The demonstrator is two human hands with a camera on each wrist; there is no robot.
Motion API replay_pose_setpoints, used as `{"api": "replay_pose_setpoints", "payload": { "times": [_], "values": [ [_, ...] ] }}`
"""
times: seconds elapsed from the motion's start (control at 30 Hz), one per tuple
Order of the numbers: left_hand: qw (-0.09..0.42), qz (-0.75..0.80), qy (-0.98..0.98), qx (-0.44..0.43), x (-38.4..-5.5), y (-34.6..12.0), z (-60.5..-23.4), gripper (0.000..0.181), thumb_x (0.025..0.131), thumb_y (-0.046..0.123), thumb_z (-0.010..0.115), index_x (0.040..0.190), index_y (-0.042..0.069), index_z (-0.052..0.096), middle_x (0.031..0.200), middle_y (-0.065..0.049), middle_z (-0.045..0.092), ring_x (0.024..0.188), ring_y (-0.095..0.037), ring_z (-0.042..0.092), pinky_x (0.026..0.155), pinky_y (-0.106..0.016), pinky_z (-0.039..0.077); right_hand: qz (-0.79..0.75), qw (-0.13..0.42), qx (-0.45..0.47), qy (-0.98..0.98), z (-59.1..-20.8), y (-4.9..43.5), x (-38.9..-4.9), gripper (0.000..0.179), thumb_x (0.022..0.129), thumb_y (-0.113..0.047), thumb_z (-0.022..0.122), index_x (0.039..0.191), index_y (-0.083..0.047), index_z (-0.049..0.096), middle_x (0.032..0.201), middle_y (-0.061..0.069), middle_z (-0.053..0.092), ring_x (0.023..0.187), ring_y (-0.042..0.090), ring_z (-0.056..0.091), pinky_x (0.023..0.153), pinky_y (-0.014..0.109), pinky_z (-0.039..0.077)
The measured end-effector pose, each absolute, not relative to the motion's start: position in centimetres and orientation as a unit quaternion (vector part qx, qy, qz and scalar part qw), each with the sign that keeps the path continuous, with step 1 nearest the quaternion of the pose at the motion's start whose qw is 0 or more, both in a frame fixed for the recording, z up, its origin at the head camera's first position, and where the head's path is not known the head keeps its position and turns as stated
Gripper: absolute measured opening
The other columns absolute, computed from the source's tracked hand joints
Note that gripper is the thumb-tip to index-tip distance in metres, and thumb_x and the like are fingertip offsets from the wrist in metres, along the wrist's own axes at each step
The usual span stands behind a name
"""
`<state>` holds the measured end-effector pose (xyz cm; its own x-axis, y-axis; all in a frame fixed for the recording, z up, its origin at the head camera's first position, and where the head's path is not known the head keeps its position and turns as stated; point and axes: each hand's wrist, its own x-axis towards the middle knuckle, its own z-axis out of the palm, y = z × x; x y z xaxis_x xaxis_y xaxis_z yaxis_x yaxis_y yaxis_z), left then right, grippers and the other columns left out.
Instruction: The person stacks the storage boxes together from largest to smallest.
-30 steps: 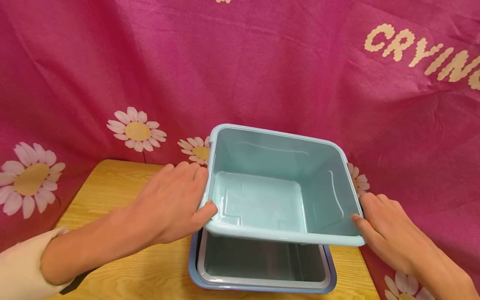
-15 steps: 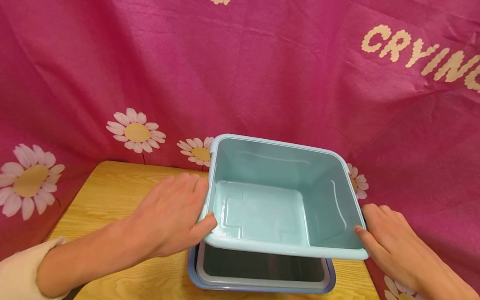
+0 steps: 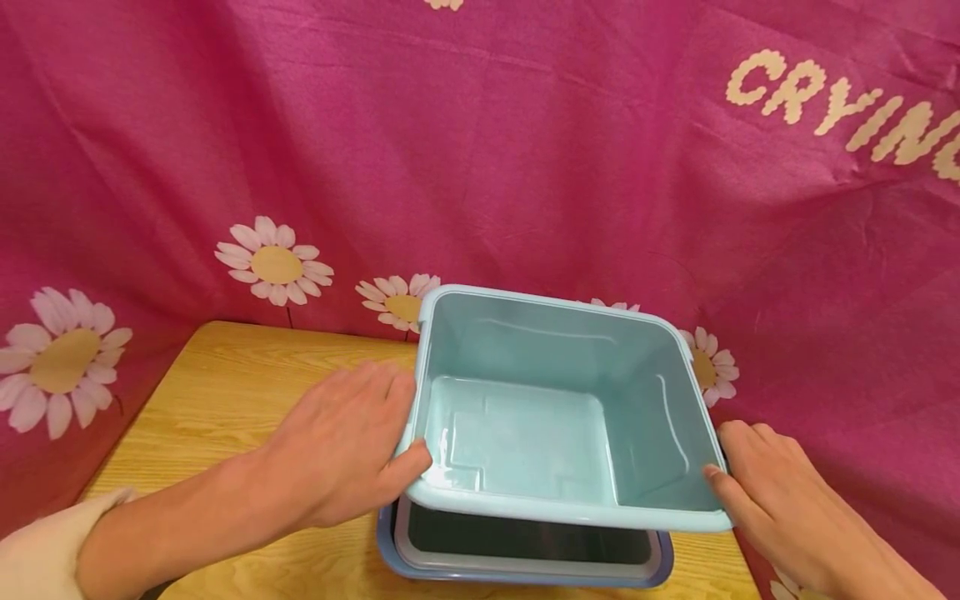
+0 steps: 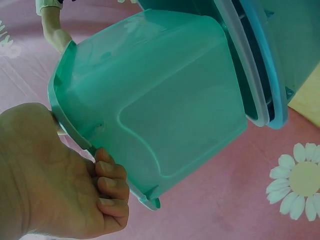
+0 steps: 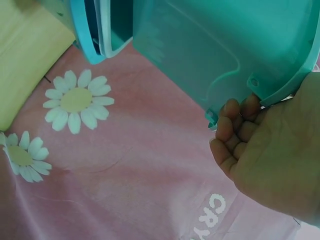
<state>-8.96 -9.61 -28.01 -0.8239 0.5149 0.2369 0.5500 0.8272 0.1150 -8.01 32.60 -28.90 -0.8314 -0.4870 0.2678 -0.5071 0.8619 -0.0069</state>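
Observation:
Both my hands hold a light blue plastic bin [image 3: 525, 433] by its two short rims, with its open top tilted toward me. My left hand [image 3: 348, 450] grips the left rim, thumb over the edge and fingers curled under it, as the left wrist view shows. On the opposite rim my right hand [image 3: 780, 500] grips the same way, its curled fingers below the edge in the right wrist view. Nothing lies in the bin. Below it stands a blue outer bin [image 3: 386, 533] with a grey-rimmed bin [image 3: 525, 562] nested in it; the held bin hides their far part.
The stacked bins stand on a wooden table [image 3: 247, 400] with rounded corners. Behind and beside it hangs a pink cloth [image 3: 480, 150] printed with daisies and the letters CRYING, close to the far side of the held bin.
The held bin and both hands have moved down toward the stacked bins, covering more of them. The grip has stayed the same, and the stacked bins have not moved.

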Motion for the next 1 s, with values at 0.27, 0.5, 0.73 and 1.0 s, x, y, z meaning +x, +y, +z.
{"api": "replay_pose_setpoints", "payload": {
  "times": [0.27,0.5,0.73,1.0],
  "values": [
    [0.056,-0.091,-0.958,-0.268,-9.0,-9.6,-28.2,0.035,0.085,0.038,0.059,0.100,0.007,0.054,0.084,-0.001,0.049,0.072,-0.014,0.045,0.063,-0.030,0.040,0.039,0.122,0.246,-0.961,-29.5,32.4,-8.1,0.021,0.088,-0.011,0.064,0.087,-0.020,0.045,0.075,-0.015,0.033,0.075,0.006,0.035,0.070,0.028,0.029],
    [0.062,-0.100,-0.955,-0.272,-9.0,-9.6,-29.0,0.034,0.085,0.038,0.060,0.098,0.006,0.054,0.089,-0.003,0.053,0.076,-0.014,0.047,0.065,-0.030,0.041,0.045,0.131,0.257,-0.956,-30.2,32.3,-8.1,0.025,0.086,-0.009,0.064,0.083,-0.021,0.042,0.074,-0.015,0.029,0.073,0.005,0.033,0.070,0.025,0.026],
    [0.058,-0.100,-0.955,-0.273,-8.8,-9.5,-29.2,0.035,0.086,0.038,0.059,0.098,0.006,0.055,0.086,-0.001,0.051,0.076,-0.014,0.046,0.065,-0.031,0.041,0.049,0.110,0.243,-0.963,-30.6,32.5,-7.8,0.025,0.088,-0.009,0.063,0.084,-0.021,0.042,0.074,-0.016,0.030,0.072,0.002,0.032,0.068,0.023,0.026],
    [0.040,-0.102,-0.957,-0.270,-8.7,-9.4,-29.5,0.033,0.087,0.038,0.058,0.096,0.007,0.054,0.084,-0.001,0.049,0.075,-0.014,0.045,0.066,-0.031,0.041,0.053,0.061,0.207,-0.975,-31.0,32.4,-7.7,0.018,0.091,-0.014,0.063,0.087,-0.020,0.047,0.075,-0.014,0.035,0.072,0.006,0.034,0.068,0.028,0.031]
  ]
}}
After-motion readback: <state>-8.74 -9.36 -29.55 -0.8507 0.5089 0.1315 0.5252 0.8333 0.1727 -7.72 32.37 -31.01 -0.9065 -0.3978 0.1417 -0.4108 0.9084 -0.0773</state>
